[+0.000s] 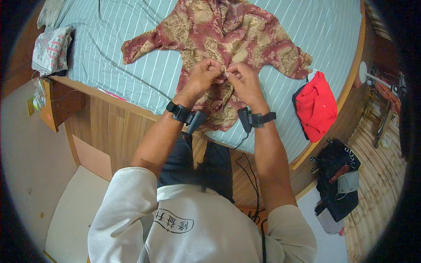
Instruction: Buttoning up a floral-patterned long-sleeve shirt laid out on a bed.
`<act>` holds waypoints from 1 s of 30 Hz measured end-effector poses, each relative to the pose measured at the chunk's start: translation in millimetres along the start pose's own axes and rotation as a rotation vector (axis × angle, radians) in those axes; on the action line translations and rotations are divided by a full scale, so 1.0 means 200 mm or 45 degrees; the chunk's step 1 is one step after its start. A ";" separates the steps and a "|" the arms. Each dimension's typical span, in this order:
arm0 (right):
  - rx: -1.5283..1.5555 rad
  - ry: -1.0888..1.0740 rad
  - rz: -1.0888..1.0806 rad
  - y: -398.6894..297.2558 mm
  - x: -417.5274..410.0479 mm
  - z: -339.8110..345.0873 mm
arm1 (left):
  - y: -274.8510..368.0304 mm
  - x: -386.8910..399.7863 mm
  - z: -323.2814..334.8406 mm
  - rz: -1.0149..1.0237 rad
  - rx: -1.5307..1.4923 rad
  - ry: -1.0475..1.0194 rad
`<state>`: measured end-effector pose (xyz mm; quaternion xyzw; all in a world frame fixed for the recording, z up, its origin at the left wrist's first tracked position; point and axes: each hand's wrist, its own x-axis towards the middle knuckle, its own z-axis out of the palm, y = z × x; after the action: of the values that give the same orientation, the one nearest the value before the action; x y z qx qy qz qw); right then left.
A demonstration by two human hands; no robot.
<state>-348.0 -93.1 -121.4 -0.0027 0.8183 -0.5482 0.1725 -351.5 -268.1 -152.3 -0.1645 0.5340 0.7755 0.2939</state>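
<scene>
A maroon and tan patterned shirt (210, 46) lies on the bed with its sleeves spread and its collar away from me. Over its middle front, my left hand (206, 74) and my right hand (244, 79) meet, fingertips pinching the front edge of the cloth between them. Whether a button sits in the pinch is too small to tell. Each wrist wears a black strap with a small device, the left device (194, 120) and the right device (245, 119). The lower part of the shirt bunches beneath my forearms.
The bed (98, 59) has a pale blue striped sheet and a wooden edge. Red folded cloth (317, 105) lies at the right, near the shirt's cuff. A folded printed cloth (52, 51) sits at the left corner. Black cables (251, 177) hang below my right arm. A black bag (340, 180) is farther right.
</scene>
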 end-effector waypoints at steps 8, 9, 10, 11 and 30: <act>0.259 0.098 0.190 0.02 0.00 0.05 | 0.00 0.00 0.03 -0.069 -0.377 0.069; 0.323 0.102 0.250 0.03 0.01 0.06 | -0.01 0.00 0.03 -0.069 -0.378 0.069; 0.387 0.106 0.309 0.03 0.01 0.07 | -0.01 0.01 0.03 -0.057 -0.385 0.060; 0.386 0.106 0.310 0.04 0.01 0.07 | -0.02 0.02 0.03 -0.045 -0.391 0.050; -0.443 0.380 -0.186 0.15 0.31 0.00 | 0.14 0.04 -0.05 0.374 1.254 0.117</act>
<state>-400.7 -92.7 -166.0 -0.0105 0.9145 -0.4044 0.0064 -375.6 -283.1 -139.8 0.0363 0.8656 0.4572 0.2007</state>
